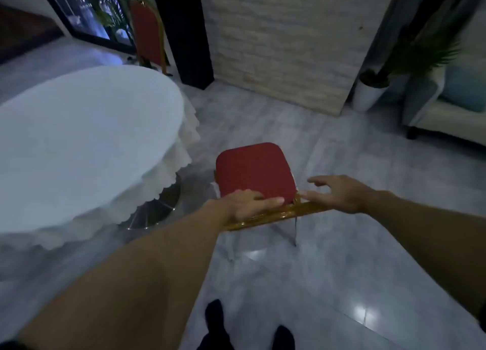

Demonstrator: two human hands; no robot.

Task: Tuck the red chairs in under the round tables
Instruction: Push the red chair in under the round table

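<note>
We hold the red chair (pixel 253 174) beside the round worktop (pixel 79 139): left hand (pixel 251 203) clasps its gold backrest (pixel 276 214), right hand (pixel 339 193) hovers spread. One-handed shoving risks snagging the tablecloth (pixel 181 155).

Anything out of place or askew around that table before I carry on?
The red chair under your hands stands clear of the round table, seat fully exposed. A second red chair stands off by the window. No spills or damage visible.

No readable text, label or sign anywhere.
</note>
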